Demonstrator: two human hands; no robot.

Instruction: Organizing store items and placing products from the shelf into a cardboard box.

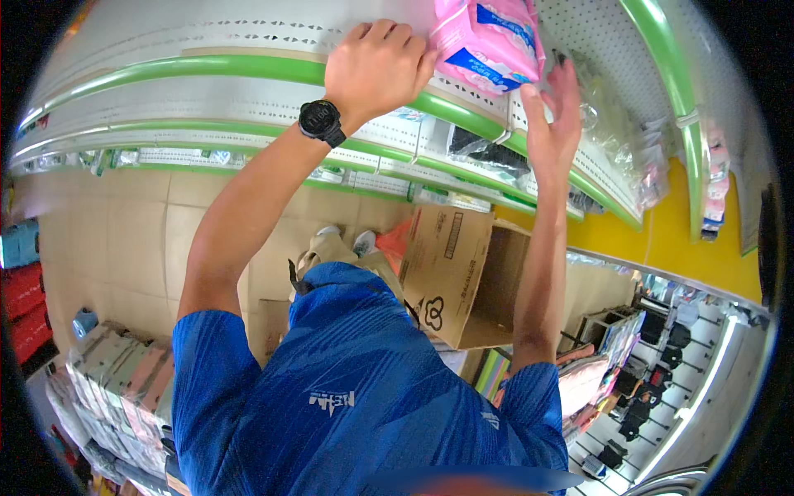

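A pink plastic pack (pixel 487 46) with blue printed panels sits on the top white metal shelf (pixel 267 34), above its green front rail (pixel 248 67). My left hand (pixel 378 68) is beside the pack's left side, fingers curled in and the thumb edge close to the wrapping. Its palm faces away from view. A black digital watch (pixel 321 121) is on that wrist. On the pack's other side, my right hand (pixel 556 115) is raised with fingers spread. The right thumb tip meets or nearly meets the pack's lower corner; which of the two, I cannot tell.
Lower shelves hold bagged goods, including a dark item in clear plastic (pixel 487 149). An open cardboard carton (pixel 443 273) stands on the tiled floor (pixel 211 217) by my feet, near a red plastic bag (pixel 395 242). Wrapped textile stacks (pixel 124 372) are behind me at left.
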